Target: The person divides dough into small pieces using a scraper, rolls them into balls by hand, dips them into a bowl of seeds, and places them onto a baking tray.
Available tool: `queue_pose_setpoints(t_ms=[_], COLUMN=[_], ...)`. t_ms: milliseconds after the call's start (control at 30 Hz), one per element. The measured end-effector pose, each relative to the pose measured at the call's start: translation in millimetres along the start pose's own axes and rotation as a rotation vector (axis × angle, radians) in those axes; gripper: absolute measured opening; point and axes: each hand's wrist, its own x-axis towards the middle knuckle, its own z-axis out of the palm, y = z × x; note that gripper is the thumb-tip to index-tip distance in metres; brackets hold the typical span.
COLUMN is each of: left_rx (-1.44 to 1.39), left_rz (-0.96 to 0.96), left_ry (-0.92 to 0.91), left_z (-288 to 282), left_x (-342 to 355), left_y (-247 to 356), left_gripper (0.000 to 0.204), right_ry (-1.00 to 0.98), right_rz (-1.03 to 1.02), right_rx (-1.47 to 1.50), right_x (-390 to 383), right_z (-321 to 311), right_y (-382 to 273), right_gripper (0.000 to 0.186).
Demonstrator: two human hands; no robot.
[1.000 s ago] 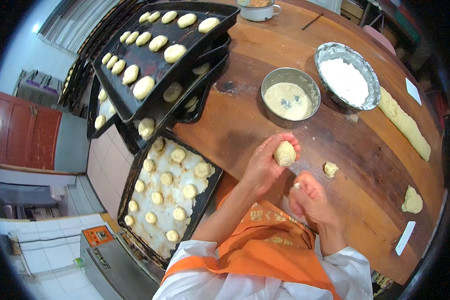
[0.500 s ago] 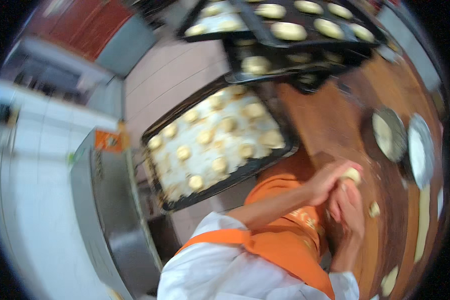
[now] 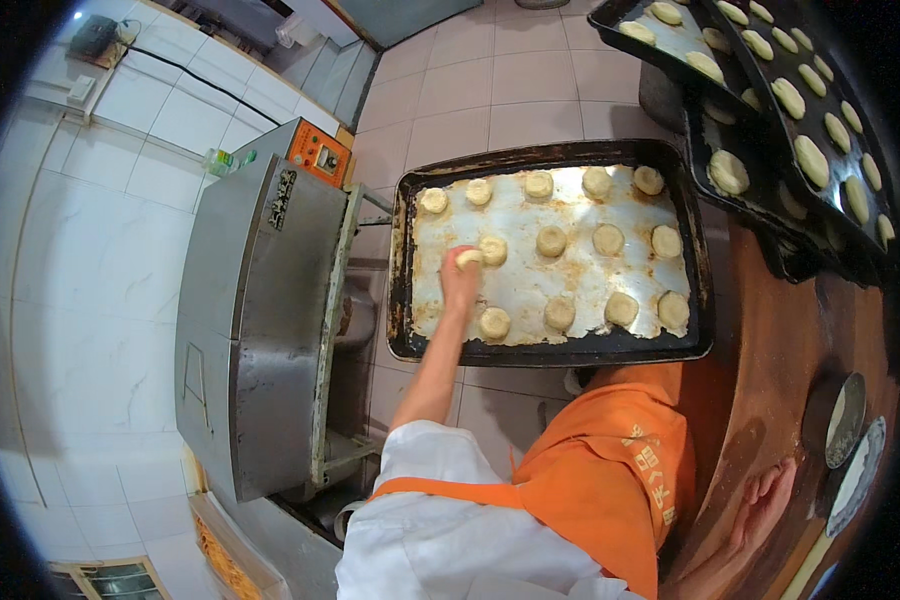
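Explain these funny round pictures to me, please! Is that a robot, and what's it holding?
There's no robot here: it's a person using bare hands. Every picture comes from a camera worn on their head, looking down. Its very wide lens makes straight edges bend.

The left hand holds a pale piece of dough over a big dark-edged tray. Three rows of dough rounds lie on that tray. The right hand is by the wooden table, near two bowls; I can't see anything in it.
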Motion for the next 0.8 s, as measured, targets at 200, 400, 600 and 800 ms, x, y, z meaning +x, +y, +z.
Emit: queue_pose_setpoints(t_ms=[200, 400, 600, 800], left_rx=[0.405, 0.237, 0.419, 0.054], left_rz=[-0.034, 0.150, 0.743, 0.925], left_ry=[0.060, 0.010, 0.062, -0.913], left_z=[-37, -17, 14, 183], left_x=[85, 92, -19, -229], left_y=[-39, -34, -9, 85], left_gripper=[0.034, 0.029, 0.033, 0.023], right_ry=[0.060, 0.479, 0.692, 0.566], right_rz=[-0.003, -0.201, -0.366, -0.293], right_rx=[-0.099, -0.206, -0.628, -0.978], right_x=[-20, -49, -44, -46], right_z=[-5, -71, -172, -86], right_y=[-3, -32, 7, 19], right_gripper=[0.025, 0.029, 0.036, 0.022])
